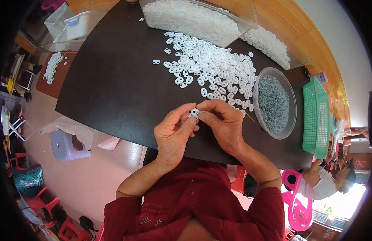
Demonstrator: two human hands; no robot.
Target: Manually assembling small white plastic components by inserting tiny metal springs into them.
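Observation:
Between the fingertips of both hands is one small white plastic oval piece with holes point(195, 112). My left hand point(174, 130) pinches it from the left with thumb and fingers. From the right, my right hand point(222, 122) closes thumb and index finger on the same piece. Whether a screw sits in it is too small to tell. Just beyond my hands spreads a loose pile of matching white oval pieces point(218, 60). To the right of my right hand stands a round clear tub point(291, 120) filled with small grey metal screws point(273, 104).
Clear bins of white pieces point(194, 20) line the table's point(109, 76) far side. A green basket point(316, 120) is at the right edge. A purple stool point(67, 145) stands on the floor to the left. Another person point(322, 180) is at the lower right, by a pink chair point(300, 211).

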